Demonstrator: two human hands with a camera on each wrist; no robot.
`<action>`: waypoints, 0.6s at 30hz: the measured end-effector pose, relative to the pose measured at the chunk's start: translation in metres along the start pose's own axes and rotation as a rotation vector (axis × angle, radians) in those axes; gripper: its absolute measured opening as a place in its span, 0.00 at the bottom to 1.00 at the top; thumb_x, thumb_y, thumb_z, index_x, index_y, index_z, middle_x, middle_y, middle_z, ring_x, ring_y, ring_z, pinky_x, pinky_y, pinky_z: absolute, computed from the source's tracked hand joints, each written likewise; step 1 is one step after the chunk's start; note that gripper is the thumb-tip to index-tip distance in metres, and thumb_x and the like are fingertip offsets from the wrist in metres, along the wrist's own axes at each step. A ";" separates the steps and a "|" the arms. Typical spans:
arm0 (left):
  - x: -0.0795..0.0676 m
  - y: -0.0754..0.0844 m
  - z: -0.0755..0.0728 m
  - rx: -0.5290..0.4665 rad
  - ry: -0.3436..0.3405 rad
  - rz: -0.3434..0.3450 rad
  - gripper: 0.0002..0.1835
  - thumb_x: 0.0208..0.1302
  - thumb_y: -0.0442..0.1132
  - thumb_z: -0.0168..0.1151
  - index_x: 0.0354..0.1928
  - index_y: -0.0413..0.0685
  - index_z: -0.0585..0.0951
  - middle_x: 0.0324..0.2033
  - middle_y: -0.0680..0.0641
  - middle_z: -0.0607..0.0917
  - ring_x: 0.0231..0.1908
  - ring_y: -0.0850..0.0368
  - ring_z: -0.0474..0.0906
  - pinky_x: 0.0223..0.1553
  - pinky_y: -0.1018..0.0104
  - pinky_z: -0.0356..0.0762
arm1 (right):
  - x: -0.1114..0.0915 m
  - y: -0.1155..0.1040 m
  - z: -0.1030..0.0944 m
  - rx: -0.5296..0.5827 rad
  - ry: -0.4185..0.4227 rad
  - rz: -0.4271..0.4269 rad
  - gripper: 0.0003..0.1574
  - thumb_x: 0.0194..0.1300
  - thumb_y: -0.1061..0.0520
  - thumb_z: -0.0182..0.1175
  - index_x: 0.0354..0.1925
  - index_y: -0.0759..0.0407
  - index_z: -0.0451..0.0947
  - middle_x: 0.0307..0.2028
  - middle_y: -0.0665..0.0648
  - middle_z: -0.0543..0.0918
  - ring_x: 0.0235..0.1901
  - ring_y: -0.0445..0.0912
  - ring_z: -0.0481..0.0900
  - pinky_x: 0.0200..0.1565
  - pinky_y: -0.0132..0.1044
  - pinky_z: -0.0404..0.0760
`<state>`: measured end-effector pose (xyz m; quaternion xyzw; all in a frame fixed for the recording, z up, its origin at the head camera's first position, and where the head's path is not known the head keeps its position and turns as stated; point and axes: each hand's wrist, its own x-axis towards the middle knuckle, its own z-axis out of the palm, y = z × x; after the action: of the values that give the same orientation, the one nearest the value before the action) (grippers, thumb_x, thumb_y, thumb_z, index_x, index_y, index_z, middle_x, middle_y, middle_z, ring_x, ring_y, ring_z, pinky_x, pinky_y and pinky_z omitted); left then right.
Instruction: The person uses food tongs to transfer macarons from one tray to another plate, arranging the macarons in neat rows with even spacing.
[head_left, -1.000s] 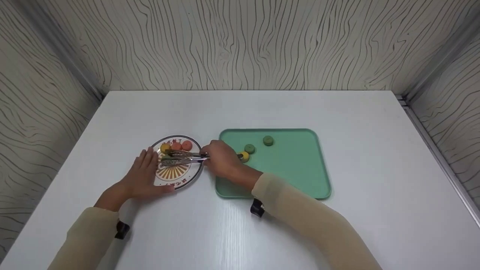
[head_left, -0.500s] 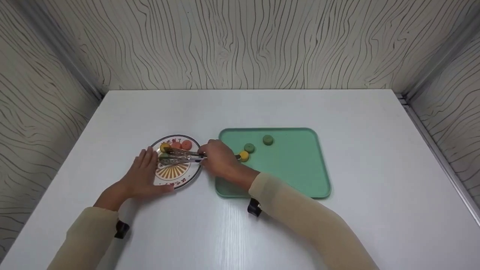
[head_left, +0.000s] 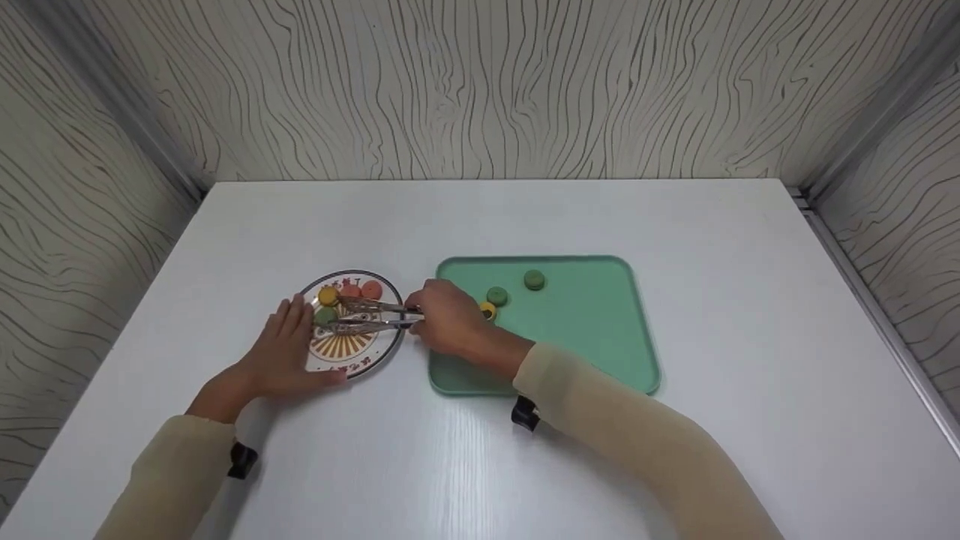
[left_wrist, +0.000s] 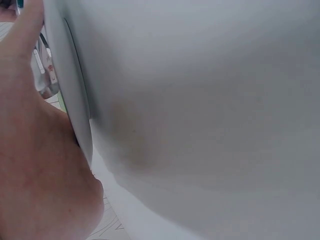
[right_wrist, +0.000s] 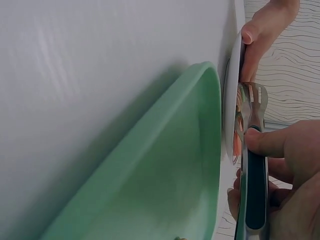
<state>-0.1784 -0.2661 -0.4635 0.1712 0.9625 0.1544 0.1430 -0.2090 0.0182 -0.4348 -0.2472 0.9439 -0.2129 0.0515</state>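
Note:
My left hand (head_left: pixel 279 361) lies at the left side of the round patterned plate (head_left: pixel 381 352), fingers straight along the rim and thumb touching its near edge. In my right hand (head_left: pixel 451 319) I grip metal tongs (right_wrist: pixel 256 170) by their dark-padded handles. The tongs' tips reach over the plate and stand apart. Just beyond those tips sits a green macaron (head_left: pixel 325 316), with a yellow macaron (head_left: pixel 328 296) behind it. Two pinkish-orange macarons (head_left: pixel 371 289) lie along the plate's far side. The left wrist view shows mostly the plate's edge (left_wrist: pixel 75 95) and the white tabletop.
A green tray (head_left: pixel 585 330) stands right of the plate, partly beneath my right forearm. It bears two green macarons (head_left: pixel 534 280) and one yellow macaron (head_left: pixel 490 308), partly hidden by the tongs' handle end. Patterned panels (head_left: pixel 450 90) enclose the white table (head_left: pixel 712 300).
The tongs have drawn slightly rightward, away from the green macaron, which now shows uncovered on the plate. The right hand and forearm shifted right with them. My left hand stays in place.

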 end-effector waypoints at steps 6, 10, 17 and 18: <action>0.000 -0.001 -0.001 0.000 -0.003 0.000 0.70 0.57 0.73 0.63 0.75 0.20 0.42 0.76 0.23 0.36 0.76 0.26 0.28 0.73 0.32 0.34 | -0.004 0.003 -0.005 0.008 -0.025 -0.003 0.15 0.65 0.59 0.69 0.50 0.58 0.88 0.39 0.55 0.86 0.41 0.47 0.75 0.46 0.41 0.78; -0.001 -0.001 -0.002 -0.011 -0.001 0.005 0.70 0.57 0.72 0.64 0.75 0.20 0.42 0.76 0.23 0.35 0.76 0.25 0.28 0.73 0.31 0.34 | -0.007 0.005 -0.007 0.007 -0.017 -0.045 0.14 0.65 0.58 0.69 0.49 0.59 0.88 0.37 0.56 0.86 0.39 0.47 0.75 0.43 0.40 0.77; 0.000 0.001 -0.001 -0.009 0.004 0.008 0.70 0.56 0.72 0.65 0.75 0.19 0.43 0.76 0.22 0.36 0.75 0.24 0.30 0.73 0.31 0.35 | -0.013 0.008 -0.009 0.002 0.003 -0.104 0.13 0.64 0.59 0.68 0.47 0.60 0.88 0.36 0.56 0.86 0.38 0.47 0.76 0.41 0.40 0.78; 0.000 0.001 -0.001 -0.008 0.004 0.007 0.70 0.56 0.72 0.65 0.75 0.19 0.43 0.76 0.22 0.36 0.75 0.24 0.30 0.73 0.31 0.35 | -0.014 0.009 -0.010 0.000 0.005 -0.104 0.13 0.64 0.59 0.68 0.47 0.60 0.88 0.36 0.56 0.86 0.39 0.47 0.76 0.41 0.40 0.78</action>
<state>-0.1788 -0.2656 -0.4621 0.1734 0.9616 0.1592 0.1412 -0.2027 0.0354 -0.4299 -0.2954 0.9298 -0.2161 0.0380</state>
